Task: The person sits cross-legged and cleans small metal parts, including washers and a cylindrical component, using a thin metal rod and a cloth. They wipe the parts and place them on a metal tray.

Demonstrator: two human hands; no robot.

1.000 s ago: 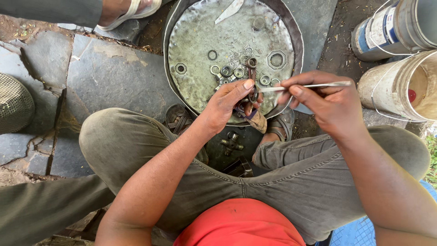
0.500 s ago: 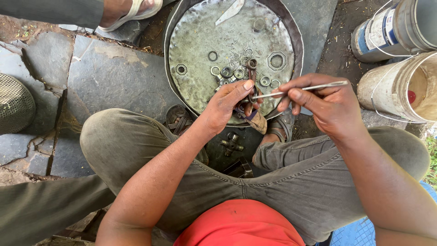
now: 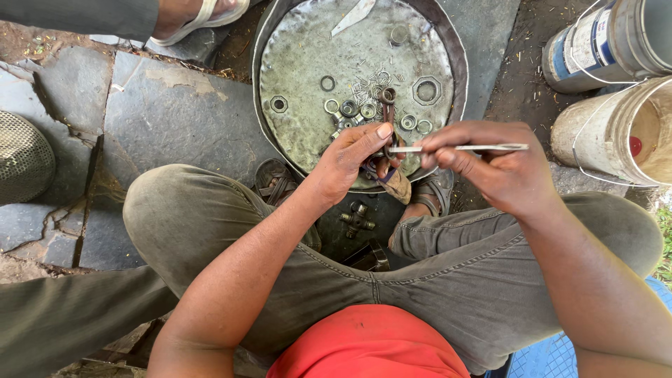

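Two bare hands are working over a round, dented grey metal pan [image 3: 294, 133] that is sitting on the stone floor between the person's knees. The left hand [image 3: 350, 157] is clenching around a small dark metal part [image 3: 387, 112], whose ringed upper end is sticking up above the thumb, just over the pan's near rim. The right hand [image 3: 490, 168] is pinching a thin, straight silver metal rod [image 3: 462, 148] between thumb and fingertips, holding it level, and the rod's left tip is meeting the dark part right beside the left thumb. A brownish rag [image 3: 399, 185] is hanging below the left hand. Loose grey nuts, washers and rings [image 3: 350, 108] are lying scattered in the pan, with a large hexagonal nut [image 3: 426, 90] sitting well apart to the right. A small cross-shaped metal joint [image 3: 357, 218] is lying on the ground between the sandalled feet. Two worn white plastic buckets [image 3: 609, 133] are standing to the right, and another person's sandalled foot [image 3: 199, 12] is resting beyond the pan
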